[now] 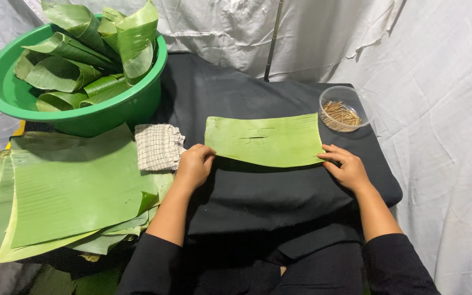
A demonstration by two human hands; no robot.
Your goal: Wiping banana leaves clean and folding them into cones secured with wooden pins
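left hand (194,164) | right hand (347,166) | both pinch leaf strip (266,140) ends, strip stretched between them

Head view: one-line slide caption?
Both hands, left hand and right hand, hold a banana leaf piece flat on black cloth.

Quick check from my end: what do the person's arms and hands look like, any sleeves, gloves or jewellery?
Both arms wear black sleeves pushed up near the elbows, leaving the forearms bare. The left hand and the right hand are bare: no gloves, and no rings, watch or bracelets show.
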